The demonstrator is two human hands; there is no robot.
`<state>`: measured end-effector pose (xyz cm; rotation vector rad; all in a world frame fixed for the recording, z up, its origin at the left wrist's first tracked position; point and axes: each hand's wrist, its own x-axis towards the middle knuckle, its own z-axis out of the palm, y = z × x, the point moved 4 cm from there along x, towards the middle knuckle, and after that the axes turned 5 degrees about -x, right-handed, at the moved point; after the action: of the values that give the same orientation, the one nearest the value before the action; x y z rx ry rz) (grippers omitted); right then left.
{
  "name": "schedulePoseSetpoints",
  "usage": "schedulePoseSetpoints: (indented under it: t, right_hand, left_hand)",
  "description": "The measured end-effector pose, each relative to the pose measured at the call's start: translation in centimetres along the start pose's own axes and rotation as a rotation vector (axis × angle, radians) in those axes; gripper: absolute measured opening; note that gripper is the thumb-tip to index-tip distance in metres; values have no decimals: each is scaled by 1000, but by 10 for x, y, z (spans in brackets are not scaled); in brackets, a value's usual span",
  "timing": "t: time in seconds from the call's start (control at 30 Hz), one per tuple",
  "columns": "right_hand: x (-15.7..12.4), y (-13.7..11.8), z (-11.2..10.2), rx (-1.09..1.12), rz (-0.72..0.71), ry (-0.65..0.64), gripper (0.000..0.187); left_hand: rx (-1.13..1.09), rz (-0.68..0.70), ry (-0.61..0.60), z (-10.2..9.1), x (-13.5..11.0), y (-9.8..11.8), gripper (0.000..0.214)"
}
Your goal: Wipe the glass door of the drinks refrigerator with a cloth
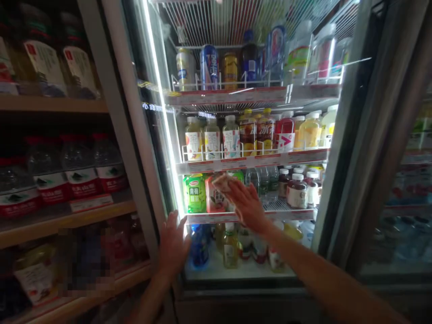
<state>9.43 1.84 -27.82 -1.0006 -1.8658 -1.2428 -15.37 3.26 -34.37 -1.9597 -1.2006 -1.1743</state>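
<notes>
My right hand (pixel 248 204) is stretched out in front of a lit drinks fridge, with a pale, crumpled cloth (pixel 225 182) under its fingers. The cloth appears to lie against the fridge's glass door, in front of the third shelf. Behind it, a reddish drink package (pixel 216 195) is partly covered, and a green drink package (pixel 195 193) shows to its left. My left hand (pixel 173 245) has its fingers apart and rests at the lower left edge of the door, beside the bright light strip (pixel 157 67). It holds nothing.
Shelves inside the fridge carry cans (pixel 209 67), tea bottles (pixel 231 137) and dark-bodied bottles (pixel 297 191). To the left, an open wooden shelf (pixel 67 218) holds water bottles (pixel 79 173) close to my left arm. Another glass-fronted cooler (pixel 410 207) stands at the right.
</notes>
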Motion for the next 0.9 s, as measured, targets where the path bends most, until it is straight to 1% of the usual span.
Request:
schedulePoseSetpoints:
  t: [0.03, 0.07, 0.1, 0.2, 0.23, 0.27, 0.3, 0.37, 0.4, 0.43, 0.47, 0.6, 0.63, 0.67, 0.77, 0.8, 0.83, 0.87, 0.9]
  right_hand:
    - [5, -4, 3, -5, 33, -2, 56]
    - [6, -14, 7, 1, 9, 0, 54]
    - [2, -28, 11, 12, -57, 7, 50]
    - [-11, -71, 21, 76, -332, 38, 37]
    - [-8, -78, 23, 95, -357, 40, 36]
    - [0, -82, 25, 108, -337, 38, 37]
    - [13, -81, 26, 116, -287, 29, 40]
    - [42, -77, 27, 114, -151, 7, 51]
    - [53, -76, 27, 110, -96, -4, 55]
    - [59, -78, 28, 108, -72, -13, 56]
    - [59, -83, 29, 114, -95, -16, 55]
    - [42, -113, 34, 195, -406, -40, 42]
    - [45, -115, 33, 205, -423, -46, 42]
    - [53, -112, 32, 204, -378, -53, 45]
    - [89, -87, 25, 166, -96, -40, 58]
    - [97, -80, 23, 154, -31, -31, 60]
    - [99, -76, 21, 147, -11, -18, 61]
    - [96, -74, 19, 145, -33, -3, 60]
    - [87, -74, 18, 148, -89, 9, 57]
  left_hand:
    - [0, -9, 1, -1, -1, -1, 52]
    - [1, -10, 7, -1, -2, -2, 51]
    - [3, -8, 8, -2, -4, -2, 50]
    - [7, 0, 4, -4, -6, -6, 49]
    - [9, -1, -3, -5, -6, -9, 49]
    - [12, -7, -7, -7, -6, -12, 50]
    - [14, -16, -6, -9, -4, -16, 50]
    - [20, -48, 10, -14, -1, -24, 54]
    - [19, -65, 19, -16, 1, -28, 56]
    - [16, -76, 29, -18, 2, -31, 59]
    - [11, -81, 37, -20, 3, -34, 62]
    - [1, -83, 50, -25, 0, -42, 66]
    - [0, -85, 53, -26, 0, -44, 66]
    - [-3, -90, 57, -27, 0, -46, 66]
    - [-17, -94, 86, -31, 6, -48, 64]
    - [-22, -92, 110, -33, 10, -48, 63]
    - [-27, -88, 131, -34, 13, -47, 61]
    - [-31, -82, 148, -35, 17, -45, 59]
    - [-36, -77, 158, -35, 22, -43, 57]
